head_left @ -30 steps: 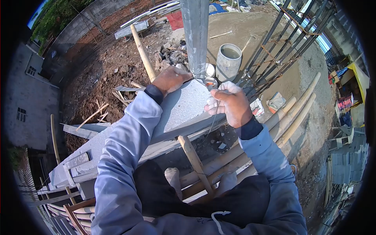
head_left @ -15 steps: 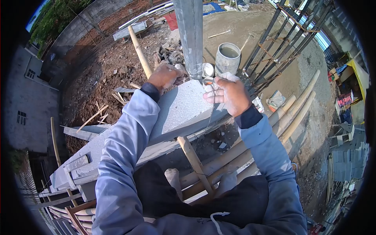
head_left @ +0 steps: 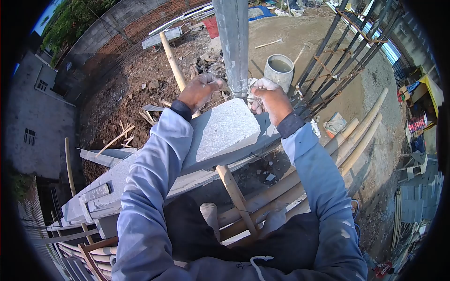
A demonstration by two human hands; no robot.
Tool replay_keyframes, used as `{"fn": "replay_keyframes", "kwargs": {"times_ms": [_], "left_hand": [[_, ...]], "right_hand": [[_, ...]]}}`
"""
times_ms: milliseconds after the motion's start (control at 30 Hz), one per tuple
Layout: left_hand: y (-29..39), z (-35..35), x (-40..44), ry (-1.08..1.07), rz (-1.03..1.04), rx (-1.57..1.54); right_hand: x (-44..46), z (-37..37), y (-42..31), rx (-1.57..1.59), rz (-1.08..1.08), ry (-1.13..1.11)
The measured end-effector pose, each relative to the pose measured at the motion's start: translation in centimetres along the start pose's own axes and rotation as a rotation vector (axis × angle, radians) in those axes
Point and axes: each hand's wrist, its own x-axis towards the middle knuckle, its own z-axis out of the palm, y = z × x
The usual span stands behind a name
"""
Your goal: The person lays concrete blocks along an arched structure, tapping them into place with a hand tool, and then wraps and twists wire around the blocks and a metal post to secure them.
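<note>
Outdoors, our right hand (head_left: 269, 99) pinches thin wire (head_left: 240, 97) in a closed grip at the metal post (head_left: 233, 47), beside the pale block (head_left: 222, 129); our left hand (head_left: 199, 93) curls opposite, how tightly or around what we cannot tell.

From afar, I see a metal post (head_left: 233, 47) cropped at top, a bucket (head_left: 280, 73) partly hidden by the right hand (head_left: 270, 99).
</note>
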Motion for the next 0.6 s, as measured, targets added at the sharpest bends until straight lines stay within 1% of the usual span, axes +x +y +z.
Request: {"fn": "replay_keyframes", "kwargs": {"times_ms": [100, 200, 300, 500, 600], "left_hand": [[-0.8, 0.2, 1.3, -0.009, 0.158, -0.021], [-0.4, 0.0, 1.4, -0.039, 0.241, 0.041], [-0.9, 0.0, 2.0, -0.064, 0.231, 0.056], [0.2, 0.4, 1.1, -0.048, 0.191, -0.060], [0.0, 0.7, 0.9, -0.029, 0.195, -0.186]], "right_hand": [[0.7, -0.2, 0.6, 0.006, -0.001, -0.033], [1.4, -0.2, 1.0, -0.011, -0.007, -0.013], [1.6, 0.0, 0.8, 0.009, 0.005, -0.016], [1.8, 0.1, 0.2, -0.072, -0.034, 0.007], [1.7, 0.3, -0.1, -0.154, -0.068, 0.003]]}}
